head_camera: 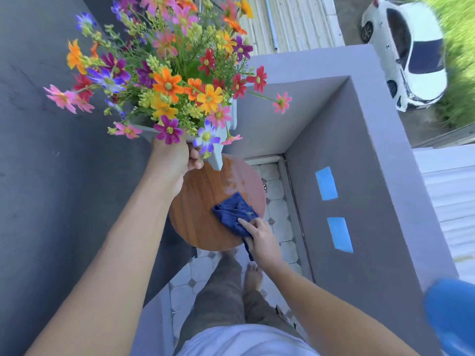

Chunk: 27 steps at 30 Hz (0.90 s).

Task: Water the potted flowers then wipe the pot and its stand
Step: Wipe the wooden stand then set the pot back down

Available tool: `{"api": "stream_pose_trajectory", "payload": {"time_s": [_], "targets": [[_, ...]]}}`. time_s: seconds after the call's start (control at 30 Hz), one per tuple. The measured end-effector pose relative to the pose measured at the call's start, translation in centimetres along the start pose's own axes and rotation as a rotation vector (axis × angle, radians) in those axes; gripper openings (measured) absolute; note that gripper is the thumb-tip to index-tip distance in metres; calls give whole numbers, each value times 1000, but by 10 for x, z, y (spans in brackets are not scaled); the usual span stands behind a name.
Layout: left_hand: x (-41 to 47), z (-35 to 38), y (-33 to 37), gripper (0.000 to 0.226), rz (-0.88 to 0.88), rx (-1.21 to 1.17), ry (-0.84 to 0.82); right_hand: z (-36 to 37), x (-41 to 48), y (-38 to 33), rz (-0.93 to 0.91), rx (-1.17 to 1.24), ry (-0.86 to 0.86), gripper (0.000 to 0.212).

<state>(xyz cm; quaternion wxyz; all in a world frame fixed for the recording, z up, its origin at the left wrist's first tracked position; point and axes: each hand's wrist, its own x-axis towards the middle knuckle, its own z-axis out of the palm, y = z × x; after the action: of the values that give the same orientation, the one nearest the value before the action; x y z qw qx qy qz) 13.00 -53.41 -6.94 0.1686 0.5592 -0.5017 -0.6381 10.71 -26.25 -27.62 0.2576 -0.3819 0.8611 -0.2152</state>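
Note:
My left hand (174, 160) grips the rim of a grey square pot (218, 156) and holds it lifted and tilted above the stand. The pot is full of colourful flowers (169, 80) that hide most of it. Below is the round wooden stand top (198, 217), with a pale wet patch near its far edge. My right hand (259, 236) presses a dark blue cloth (234, 210) onto the right side of the stand top.
A grey parapet wall (359, 150) with two blue tape strips (326, 183) runs along the right. A dark wall stands on the left. Tiled floor (280, 209) and my bare foot (253, 277) lie below. A blue object (452, 314) sits at the lower right.

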Motion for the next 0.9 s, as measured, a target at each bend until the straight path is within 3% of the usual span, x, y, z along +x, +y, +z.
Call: {"api": "stream_pose_trajectory", "payload": {"time_s": [0.2,0.37,0.63,0.83,0.9], "targets": [[-37,19,-4,29,-16,-12,-26,-49,22,26,252,77,112,41],[-59,31,-23,37,-51,-14,-4,-82,20,37,379,349,192,34],[-100,54,-81,35,-186,-224,176,-115,-29,21,449,827,321,32],[-107,51,-144,29,-319,-312,214,-116,-51,7,482,989,321,32],[-103,49,-168,27,-329,-240,214,-113,-56,2,501,1015,332,31]]}}
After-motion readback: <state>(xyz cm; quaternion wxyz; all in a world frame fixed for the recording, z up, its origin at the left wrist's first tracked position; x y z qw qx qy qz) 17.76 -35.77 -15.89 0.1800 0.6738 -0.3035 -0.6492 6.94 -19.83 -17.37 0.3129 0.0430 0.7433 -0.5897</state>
